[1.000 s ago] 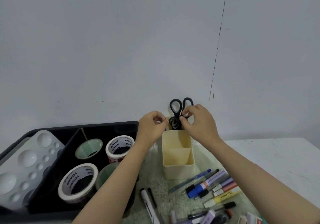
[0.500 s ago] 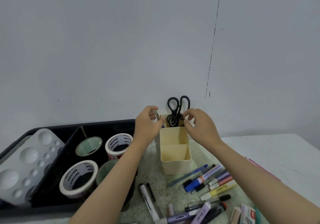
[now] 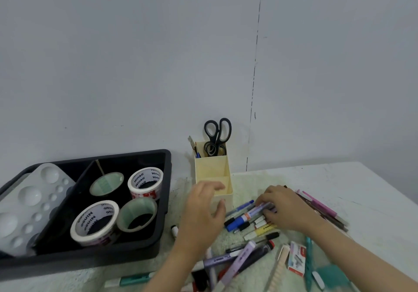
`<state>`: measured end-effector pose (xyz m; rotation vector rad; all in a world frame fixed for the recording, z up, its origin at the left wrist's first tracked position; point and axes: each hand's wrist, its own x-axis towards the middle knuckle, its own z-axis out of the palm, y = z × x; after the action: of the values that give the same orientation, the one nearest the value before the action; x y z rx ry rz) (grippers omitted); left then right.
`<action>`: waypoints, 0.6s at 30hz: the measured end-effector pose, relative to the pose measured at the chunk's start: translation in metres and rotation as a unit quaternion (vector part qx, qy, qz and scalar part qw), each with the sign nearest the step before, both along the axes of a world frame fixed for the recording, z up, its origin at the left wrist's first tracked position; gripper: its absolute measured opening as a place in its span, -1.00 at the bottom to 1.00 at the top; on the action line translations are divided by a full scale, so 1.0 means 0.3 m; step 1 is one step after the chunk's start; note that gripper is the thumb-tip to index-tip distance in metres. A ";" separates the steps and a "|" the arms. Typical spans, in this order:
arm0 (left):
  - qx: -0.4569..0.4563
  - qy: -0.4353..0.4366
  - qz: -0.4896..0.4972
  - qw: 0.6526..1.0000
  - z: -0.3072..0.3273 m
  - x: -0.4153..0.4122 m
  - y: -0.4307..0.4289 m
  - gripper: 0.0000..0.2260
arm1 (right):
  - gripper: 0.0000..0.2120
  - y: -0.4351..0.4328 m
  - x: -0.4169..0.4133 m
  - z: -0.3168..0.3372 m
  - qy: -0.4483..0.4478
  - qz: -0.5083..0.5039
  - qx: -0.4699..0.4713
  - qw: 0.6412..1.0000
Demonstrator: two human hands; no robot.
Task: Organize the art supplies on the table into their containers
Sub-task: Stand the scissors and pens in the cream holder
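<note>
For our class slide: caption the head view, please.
Left hand open by the cream organizer; right hand grips loose pens.

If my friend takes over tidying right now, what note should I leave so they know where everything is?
Left hand: open, holding nothing, in front of the cream organizer.
Right hand: fingers on the pen pile; grip unclear.
Done: scissors stand in the organizer's back compartment; four tape rolls and the palette sit in the black tray.
Left: pens, markers and a small box lie loose on the table; the organizer's middle compartment looks empty.
</note>
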<state>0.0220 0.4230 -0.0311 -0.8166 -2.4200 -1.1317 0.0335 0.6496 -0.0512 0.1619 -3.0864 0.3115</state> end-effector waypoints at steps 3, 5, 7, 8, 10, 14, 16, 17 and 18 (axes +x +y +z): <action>-0.112 -0.095 -0.108 0.983 -0.041 0.068 0.003 -0.97 | -0.76 0.012 0.011 -0.005 0.008 -0.015 0.007 1.000; -0.193 -0.120 -0.125 0.966 -0.064 0.096 0.002 -0.80 | -0.79 0.018 0.011 -0.004 0.004 -0.024 0.007 1.000; -0.254 -0.123 -0.119 0.952 -0.079 0.107 -0.002 -0.70 | -0.82 0.019 0.007 -0.003 -0.007 -0.029 0.010 1.000; -0.272 -0.123 -0.115 0.948 -0.080 0.113 -0.004 -0.67 | -0.83 0.018 0.005 0.000 -0.016 -0.032 0.013 0.999; -0.265 -0.116 -0.101 0.952 -0.081 0.124 -0.012 -0.67 | -0.83 0.016 0.002 0.005 -0.033 -0.039 0.015 0.999; -0.232 -0.086 0.014 0.969 -0.066 0.124 -0.048 -0.87 | -0.85 0.024 0.000 0.026 -0.046 -0.038 0.006 0.998; -0.259 -0.106 0.104 0.954 -0.067 0.112 -0.081 -0.89 | -0.91 0.031 0.012 0.045 -0.049 -0.036 -0.066 0.996; -0.276 -0.129 0.141 0.942 -0.068 0.107 -0.098 -0.90 | -0.91 0.032 0.020 0.056 -0.045 -0.036 -0.123 0.991; -0.293 -0.153 0.167 0.929 -0.070 0.105 -0.111 -0.90 | -0.91 0.032 0.030 0.068 -0.036 -0.036 -0.182 0.982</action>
<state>0.0534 0.3896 -0.0522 -0.3571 -3.0671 -0.4219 0.0424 0.6591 -0.0308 0.0263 -3.0260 0.8850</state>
